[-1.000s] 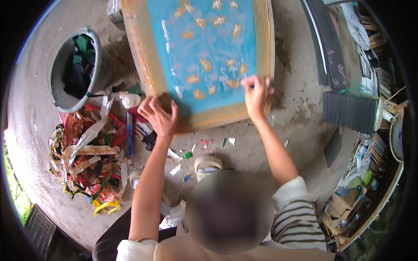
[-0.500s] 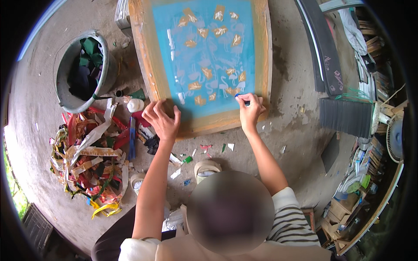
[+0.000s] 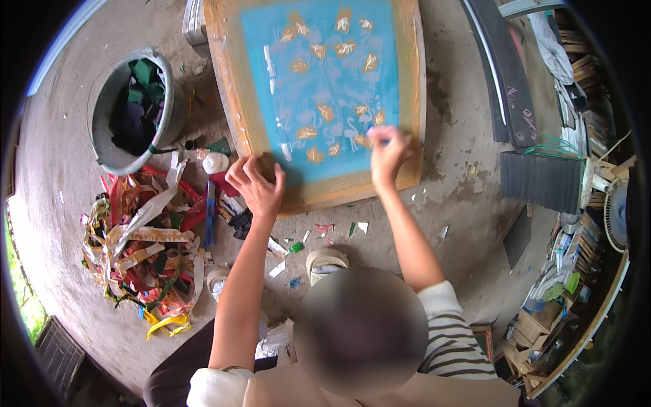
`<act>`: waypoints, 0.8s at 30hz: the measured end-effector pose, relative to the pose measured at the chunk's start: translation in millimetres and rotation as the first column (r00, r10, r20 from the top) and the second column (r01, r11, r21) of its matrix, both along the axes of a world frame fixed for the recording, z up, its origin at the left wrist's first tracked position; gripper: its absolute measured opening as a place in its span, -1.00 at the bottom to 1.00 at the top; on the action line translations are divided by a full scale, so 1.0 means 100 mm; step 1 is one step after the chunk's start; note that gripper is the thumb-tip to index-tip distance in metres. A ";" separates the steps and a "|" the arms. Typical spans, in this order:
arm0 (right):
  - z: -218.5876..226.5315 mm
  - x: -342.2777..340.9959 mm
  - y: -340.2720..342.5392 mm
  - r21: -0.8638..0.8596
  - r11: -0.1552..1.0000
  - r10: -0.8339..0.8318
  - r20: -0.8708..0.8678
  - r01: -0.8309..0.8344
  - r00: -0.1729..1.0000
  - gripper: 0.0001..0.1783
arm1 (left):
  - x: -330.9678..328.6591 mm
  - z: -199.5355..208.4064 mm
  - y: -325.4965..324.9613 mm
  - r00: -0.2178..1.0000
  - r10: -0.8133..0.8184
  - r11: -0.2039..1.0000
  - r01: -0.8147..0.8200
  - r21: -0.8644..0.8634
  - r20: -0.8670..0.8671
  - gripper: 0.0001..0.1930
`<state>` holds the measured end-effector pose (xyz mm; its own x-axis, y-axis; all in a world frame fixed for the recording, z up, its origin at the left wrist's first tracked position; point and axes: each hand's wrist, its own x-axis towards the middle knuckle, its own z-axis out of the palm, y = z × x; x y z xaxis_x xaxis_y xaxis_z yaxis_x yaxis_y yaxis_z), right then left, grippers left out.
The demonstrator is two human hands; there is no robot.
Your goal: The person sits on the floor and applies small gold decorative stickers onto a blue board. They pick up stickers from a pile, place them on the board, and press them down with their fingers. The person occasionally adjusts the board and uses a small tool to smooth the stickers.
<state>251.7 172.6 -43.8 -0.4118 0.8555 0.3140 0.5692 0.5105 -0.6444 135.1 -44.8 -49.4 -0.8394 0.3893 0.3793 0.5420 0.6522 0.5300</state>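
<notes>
A screen-printing frame [image 3: 298, 200] lies in front of me, its blue mesh edged with brown tape. Pale long-necked bird shapes and several small brown tape patches [image 3: 315, 155] cover the mesh. My left hand [image 3: 258, 186] rests on the near left corner of the frame, fingers spread and holding nothing. Over the near right part of the mesh, beside one of the lowest patches, my right hand [image 3: 389, 154] pinches a small blue tool [image 3: 369, 127]. That hand is slightly blurred, and its fingers hide most of the tool, so its exact kind does not show.
Left of the frame stands a grey bucket [image 3: 99, 112] with dark green and black scraps inside. Beside it are a small white bottle [image 3: 215, 163], a heap of torn tape strips [image 3: 146, 247] and a blue-handled tool [image 3: 210, 216]. Dark foam sheets [image 3: 540, 182] and a fan [image 3: 616, 214] stand at right.
My right hand has moved slightly away from me over the mesh with the blue tool. My left hand stays on the frame's corner. The whole view has shifted a little.
</notes>
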 end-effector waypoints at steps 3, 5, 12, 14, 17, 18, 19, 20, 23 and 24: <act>0.07 0.04 0.15 0.053 0.993 0.099 0.159 -0.108 0.982 -0.86 | -0.02 -0.03 -0.07 1.000 0.006 1.000 -0.006 -0.004 -0.025 -0.50; 0.19 -0.08 0.41 0.073 0.995 -0.080 0.108 0.073 0.991 -0.86 | 0.00 -0.05 -0.04 1.000 0.009 1.000 -0.009 0.015 0.004 -0.50; 0.26 -0.07 0.35 0.135 0.991 -0.011 0.169 -0.012 0.986 -0.85 | 0.00 -0.01 -0.07 1.000 0.012 1.000 -0.012 0.009 0.011 -0.51; 0.06 0.05 0.28 0.069 0.997 -0.039 0.128 0.030 0.991 -0.86 | 0.03 0.01 0.01 1.000 0.004 1.000 -0.005 0.031 0.026 -0.52; 0.01 0.06 -0.07 0.034 0.992 0.112 0.229 -0.123 0.967 -0.88 | -0.02 -0.01 -0.10 1.000 0.016 1.000 -0.016 0.001 -0.002 -0.53; 0.05 0.02 0.10 0.124 0.985 0.096 0.205 -0.123 0.974 -0.87 | -0.01 -0.01 -0.05 1.000 0.016 1.000 -0.016 0.007 -0.004 -0.53; 0.15 -0.06 0.27 0.082 0.996 0.030 0.179 -0.045 0.983 -0.87 | -0.02 -0.01 -0.04 1.000 0.015 1.000 -0.015 0.017 -0.006 -0.53; 0.25 -0.11 0.38 0.034 0.999 -0.037 0.160 0.032 0.986 -0.87 | -0.02 0.00 -0.02 1.000 0.014 1.000 -0.014 0.024 -0.002 -0.53; 0.01 0.05 -0.15 -0.030 0.999 0.016 0.163 -0.012 0.986 -0.88 | 0.00 -0.01 -0.06 1.000 0.007 1.000 -0.007 0.011 0.007 -0.54; 0.01 0.09 -0.30 -0.058 0.995 0.087 0.197 -0.077 0.977 -0.88 | -0.01 -0.01 -0.07 1.000 0.004 1.000 -0.004 0.007 0.004 -0.54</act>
<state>260.4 142.8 -42.5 -0.5313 0.8285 0.1769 0.6460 0.5313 -0.5481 134.3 -51.8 -50.3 -0.8426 0.3832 0.3785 0.5371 0.6504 0.5371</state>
